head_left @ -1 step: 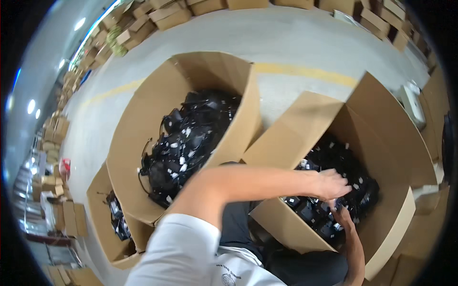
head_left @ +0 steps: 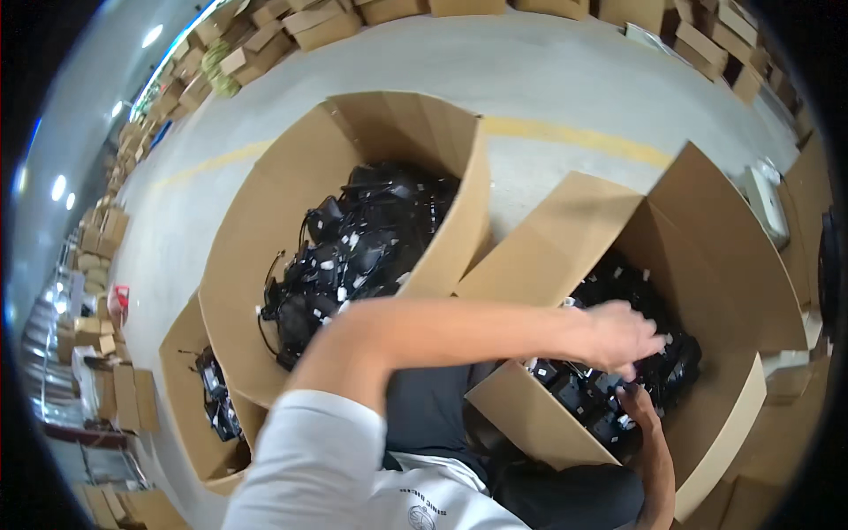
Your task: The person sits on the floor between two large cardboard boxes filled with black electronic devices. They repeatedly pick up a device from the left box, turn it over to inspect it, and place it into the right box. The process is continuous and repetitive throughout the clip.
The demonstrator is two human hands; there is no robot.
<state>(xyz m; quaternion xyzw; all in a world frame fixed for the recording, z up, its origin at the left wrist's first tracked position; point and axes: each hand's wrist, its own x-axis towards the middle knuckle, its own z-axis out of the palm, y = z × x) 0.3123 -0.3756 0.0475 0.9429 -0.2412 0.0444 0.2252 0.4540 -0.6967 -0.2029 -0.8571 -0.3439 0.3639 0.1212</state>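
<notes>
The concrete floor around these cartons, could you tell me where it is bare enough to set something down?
Bare concrete floor lies beyond the two open cartons, across the yellow line up to the stacked boxes. Both cartons are crowded: the middle carton and the right carton hold black parts, with the left hand and right hand inside the latter.

Landmark: middle box (head_left: 265, 265), open, on floor (head_left: 565, 79).
In middle box: heap of adapters (head_left: 353, 247) w/ cords.
Right of middle box: right box (head_left: 707, 230), open, just beside, near flap touching its wall.
In right box: more adapters (head_left: 609, 389); left hand (head_left: 623, 336) reaches across into it, over them; right hand (head_left: 638, 402) just below left hand, also inside.
Left-front of middle box: small box (head_left: 181, 389), touching; adapters inside.
Behind middle box: floor line (head_left: 574, 134), then row of stacked cartons (head_left: 318, 22) well apart.
Far left of middle box: more cartons (head_left: 88, 247) along wall.
Front of middle box: person's shoulder, lap.
</notes>
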